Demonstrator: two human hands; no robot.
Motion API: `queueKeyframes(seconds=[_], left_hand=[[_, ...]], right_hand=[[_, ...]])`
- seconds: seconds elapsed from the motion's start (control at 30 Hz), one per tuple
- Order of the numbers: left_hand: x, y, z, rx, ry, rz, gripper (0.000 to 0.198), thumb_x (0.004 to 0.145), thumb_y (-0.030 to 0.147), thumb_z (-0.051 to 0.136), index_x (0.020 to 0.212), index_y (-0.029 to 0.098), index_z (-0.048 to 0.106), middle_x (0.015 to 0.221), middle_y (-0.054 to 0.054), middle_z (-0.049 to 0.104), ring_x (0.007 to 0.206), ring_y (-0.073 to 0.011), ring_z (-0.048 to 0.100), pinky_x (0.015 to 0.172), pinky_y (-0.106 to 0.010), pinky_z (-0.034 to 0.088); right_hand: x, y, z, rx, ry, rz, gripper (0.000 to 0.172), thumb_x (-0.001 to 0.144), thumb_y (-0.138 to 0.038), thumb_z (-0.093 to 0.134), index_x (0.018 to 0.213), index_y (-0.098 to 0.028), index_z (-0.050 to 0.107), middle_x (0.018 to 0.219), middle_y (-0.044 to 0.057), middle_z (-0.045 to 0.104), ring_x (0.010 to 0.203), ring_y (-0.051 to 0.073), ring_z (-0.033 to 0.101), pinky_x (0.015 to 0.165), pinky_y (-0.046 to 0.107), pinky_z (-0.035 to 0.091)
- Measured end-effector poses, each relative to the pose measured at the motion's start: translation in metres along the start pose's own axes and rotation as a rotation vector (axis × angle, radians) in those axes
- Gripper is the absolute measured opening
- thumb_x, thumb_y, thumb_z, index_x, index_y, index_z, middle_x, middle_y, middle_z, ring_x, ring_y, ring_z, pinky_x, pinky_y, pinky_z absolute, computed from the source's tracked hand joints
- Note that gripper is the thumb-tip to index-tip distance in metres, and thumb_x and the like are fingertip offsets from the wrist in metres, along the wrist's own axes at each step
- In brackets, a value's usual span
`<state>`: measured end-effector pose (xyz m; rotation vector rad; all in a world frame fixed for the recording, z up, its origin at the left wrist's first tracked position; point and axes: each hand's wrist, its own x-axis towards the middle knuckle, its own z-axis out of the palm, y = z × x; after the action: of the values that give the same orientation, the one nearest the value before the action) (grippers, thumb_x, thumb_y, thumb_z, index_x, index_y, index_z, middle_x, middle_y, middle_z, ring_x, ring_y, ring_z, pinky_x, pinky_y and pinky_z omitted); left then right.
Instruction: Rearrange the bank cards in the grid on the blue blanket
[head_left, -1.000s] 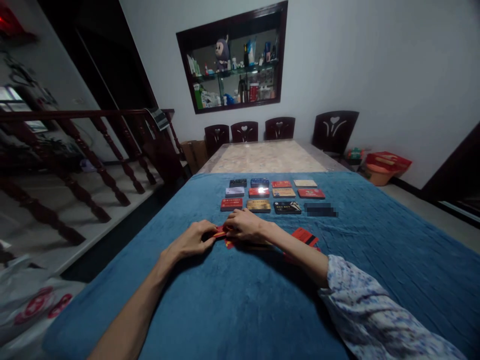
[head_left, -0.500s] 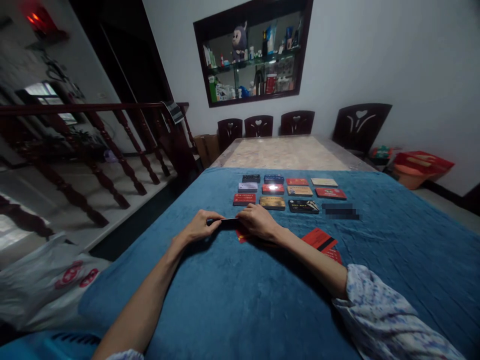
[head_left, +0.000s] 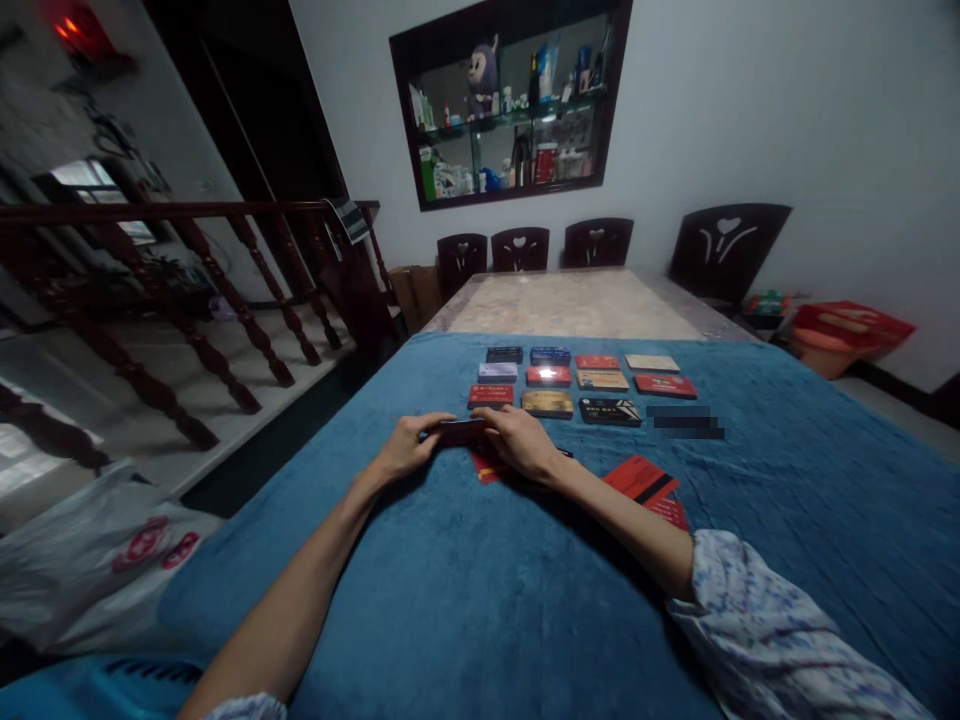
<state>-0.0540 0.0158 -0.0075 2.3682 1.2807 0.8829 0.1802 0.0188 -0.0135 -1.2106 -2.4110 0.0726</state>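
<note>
A dark stack of cards (head_left: 461, 433) is held between my two hands, just above the blue cloth (head_left: 420, 600). My left hand (head_left: 409, 447) is closed on its left end, thumb and fingers pinching it. On the right end, my right hand (head_left: 521, 440) grips the same stack. Beneath my right hand lies a red and yellow card (head_left: 489, 468), partly covered. Beyond my hands, rows of card stacks sit on the cloth, among them a red stack (head_left: 491, 396), a gold stack (head_left: 547, 404) and a black stack (head_left: 610, 411).
Loose red cards (head_left: 641, 480) lie by my right forearm. The table's bare far end (head_left: 570, 300) has dark chairs (head_left: 598, 243) behind it. A wooden railing (head_left: 247, 250) runs along the left, above a white plastic bag (head_left: 90, 570). An orange bin (head_left: 829, 350) stands at the right.
The stack in my hands has tilted from an edge-on view to show more of its dark side. My left fingers now reach further over its top. The laid-out stacks have stayed put.
</note>
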Motion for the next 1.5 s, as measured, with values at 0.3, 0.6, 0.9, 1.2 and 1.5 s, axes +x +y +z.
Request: queueKeyframes(seconds=[0.3, 0.6, 0.9, 1.2, 1.5], left_hand=[[0.000, -0.013, 0.014, 0.055, 0.037, 0.161, 0.045, 0.083, 0.005, 0.050, 0.124, 0.018, 0.064, 0.120, -0.007, 0.072, 0.108, -0.0198, 0.068, 0.101, -0.038, 0.053], [0.003, -0.012, 0.022, 0.138, 0.143, 0.167, 0.046, 0.083, 0.002, 0.049, 0.124, 0.018, 0.063, 0.101, -0.006, 0.065, 0.091, -0.0160, 0.064, 0.088, -0.032, 0.056], [0.007, -0.001, 0.027, 0.167, 0.182, 0.138, 0.051, 0.086, 0.007, 0.055, 0.135, 0.020, 0.052, 0.117, -0.008, 0.061, 0.107, -0.0205, 0.061, 0.100, -0.039, 0.053], [0.021, -0.002, 0.028, 0.162, 0.109, 0.150, 0.062, 0.082, 0.006, 0.057, 0.141, 0.016, 0.043, 0.135, -0.014, 0.048, 0.128, -0.0268, 0.051, 0.113, -0.046, 0.044], [0.047, 0.006, 0.020, 0.137, -0.007, 0.193, 0.057, 0.080, 0.004, 0.059, 0.134, 0.017, 0.051, 0.127, -0.011, 0.056, 0.118, -0.0237, 0.057, 0.108, -0.041, 0.047]], right_hand=[[-0.001, 0.004, 0.013, -0.143, 0.047, -0.050, 0.040, 0.098, -0.018, 0.047, 0.137, -0.023, 0.055, 0.098, 0.009, 0.073, 0.088, 0.021, 0.060, 0.076, 0.030, 0.038], [0.000, 0.000, 0.007, -0.121, -0.003, -0.033, 0.053, 0.092, -0.015, 0.051, 0.145, -0.021, 0.045, 0.116, 0.013, 0.064, 0.103, 0.024, 0.058, 0.082, 0.034, 0.039], [0.001, 0.001, -0.006, -0.146, 0.006, 0.007, 0.054, 0.093, -0.016, 0.046, 0.147, -0.016, 0.040, 0.127, 0.017, 0.061, 0.113, 0.027, 0.056, 0.092, 0.039, 0.040], [0.006, 0.016, -0.013, -0.116, -0.005, 0.009, 0.056, 0.091, -0.024, 0.056, 0.144, -0.014, 0.040, 0.127, 0.019, 0.058, 0.115, 0.028, 0.055, 0.094, 0.041, 0.044], [0.010, 0.031, -0.028, -0.134, -0.093, 0.037, 0.049, 0.091, -0.029, 0.062, 0.136, -0.016, 0.048, 0.120, 0.015, 0.056, 0.109, 0.026, 0.054, 0.089, 0.038, 0.046]])
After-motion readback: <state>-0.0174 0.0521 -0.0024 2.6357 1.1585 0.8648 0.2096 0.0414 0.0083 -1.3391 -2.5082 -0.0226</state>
